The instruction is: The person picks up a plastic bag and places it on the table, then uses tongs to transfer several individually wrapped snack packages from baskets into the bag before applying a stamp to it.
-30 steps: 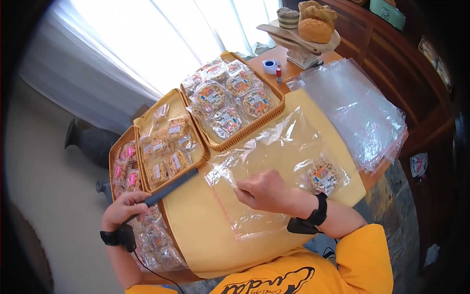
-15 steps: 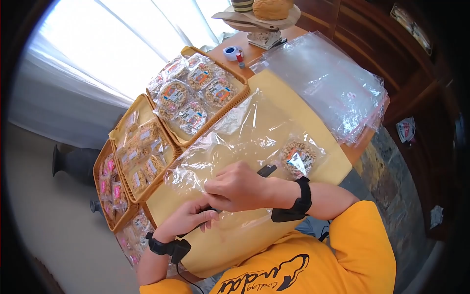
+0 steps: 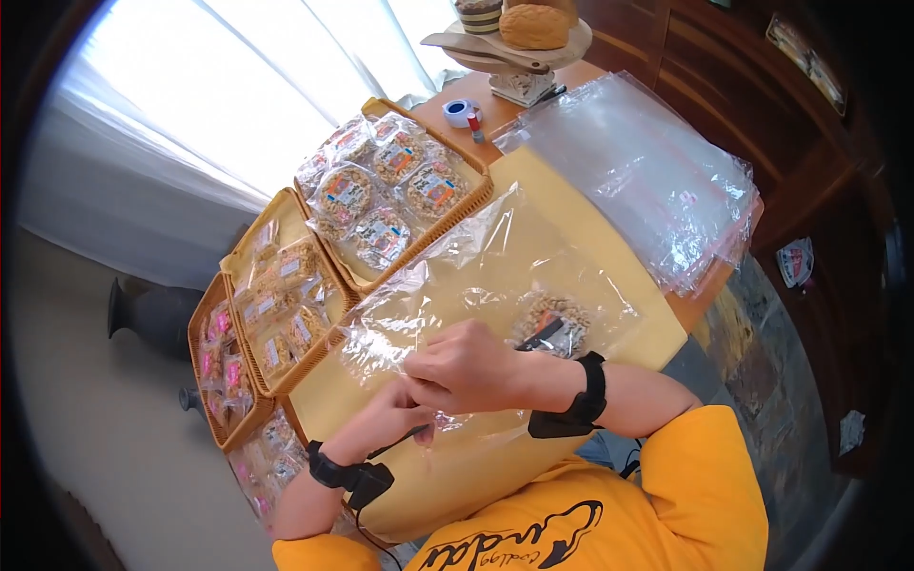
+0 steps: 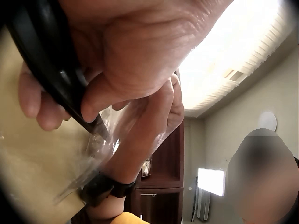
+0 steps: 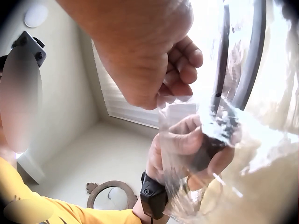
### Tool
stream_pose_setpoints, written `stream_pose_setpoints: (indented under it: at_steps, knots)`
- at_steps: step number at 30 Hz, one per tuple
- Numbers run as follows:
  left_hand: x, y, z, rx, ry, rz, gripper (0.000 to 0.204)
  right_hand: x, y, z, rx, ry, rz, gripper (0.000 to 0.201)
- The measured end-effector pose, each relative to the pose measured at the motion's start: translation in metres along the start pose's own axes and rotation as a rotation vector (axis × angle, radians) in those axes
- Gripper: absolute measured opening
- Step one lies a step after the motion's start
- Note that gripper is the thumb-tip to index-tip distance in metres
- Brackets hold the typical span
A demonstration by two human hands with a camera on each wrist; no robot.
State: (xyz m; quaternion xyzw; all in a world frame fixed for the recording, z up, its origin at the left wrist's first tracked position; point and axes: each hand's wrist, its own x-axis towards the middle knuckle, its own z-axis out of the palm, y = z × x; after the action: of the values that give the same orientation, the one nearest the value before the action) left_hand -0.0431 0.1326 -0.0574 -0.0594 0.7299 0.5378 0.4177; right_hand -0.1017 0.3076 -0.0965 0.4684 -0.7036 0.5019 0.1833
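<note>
The left hand [image 3: 395, 417] grips a long dark two-armed tool [image 5: 252, 53]. Beyond the right hand, the tool's far end [image 3: 541, 335] overlaps a round nut-covered packet [image 3: 566, 322]; which layer of plastic lies between them I cannot tell. The right hand [image 3: 464, 366], fingers curled, pinches the edge of a large clear bag [image 3: 495, 243] spread over the yellow sheet [image 3: 619, 295]. Both hands are close together at the bag's near side. In the right wrist view, clear film [image 5: 173, 149] hangs from the right hand [image 5: 149, 60], in front of the left hand [image 5: 187, 140].
Wicker trays [image 3: 433, 233] of packets stand at the left, more packets [image 3: 271, 447] below them. Clear bags [image 3: 647, 181] are stacked at the right. Tape [image 3: 459, 113], a small red-topped item [image 3: 474, 124] and a bread stand [image 3: 522, 88] are at the back.
The left hand has brought the tool from the tray side rightward to the right hand, its far end now over the packet. The head view has shifted, and the packet sits nearer the hands.
</note>
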Motion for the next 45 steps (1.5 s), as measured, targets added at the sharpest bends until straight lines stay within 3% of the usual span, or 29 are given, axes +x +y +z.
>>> stream_pose_setpoints:
  at_steps: [7,9,13,16,22,27,29,31,34,37,40,45]
  knots:
    - [-0.116,-0.05,-0.047,-0.213,0.161,-0.165,0.027,-0.001,0.003,0.001,-0.026,-0.048,0.077,0.025]
    - [-0.15,-0.074,-0.067,-0.3,0.105,-0.097,0.03,-0.002,0.004,0.002,-0.031,-0.073,0.1,0.025]
    - [-0.194,-0.09,-0.081,-0.376,0.232,-0.018,0.037,-0.006,0.007,0.006,-0.067,-0.148,0.18,0.026]
    - [-0.185,-0.078,-0.089,-0.358,0.311,0.084,0.035,-0.008,0.006,0.008,-0.061,-0.26,0.253,0.025]
    - [-0.125,-0.024,-0.114,-0.267,0.447,0.218,0.028,-0.012,0.007,0.008,-0.104,-0.314,0.207,0.024]
    - [-0.084,0.005,-0.147,0.052,0.604,0.308,0.023,-0.012,0.009,0.008,-0.1,-0.324,0.203,0.024]
    - [-0.075,0.012,-0.152,0.106,0.624,0.292,0.025,-0.013,0.009,0.009,-0.09,-0.32,0.207,0.024]
    - [-0.064,0.009,-0.158,0.359,0.653,0.234,0.028,-0.014,0.008,0.01,-0.069,-0.332,0.211,0.024]
    - [-0.057,0.009,-0.158,0.369,0.583,0.186,0.03,-0.015,0.008,0.009,-0.072,-0.327,0.201,0.024]
    - [-0.072,0.017,-0.15,0.306,0.625,0.167,0.03,-0.015,0.008,0.01,-0.103,-0.327,0.206,0.024]
    - [-0.089,0.002,-0.163,0.18,0.618,0.22,0.031,-0.014,0.008,0.01,-0.104,-0.344,0.215,0.024]
    - [-0.104,-0.004,-0.148,0.091,0.543,0.172,0.028,-0.014,0.007,0.011,-0.154,-0.367,0.199,0.024]
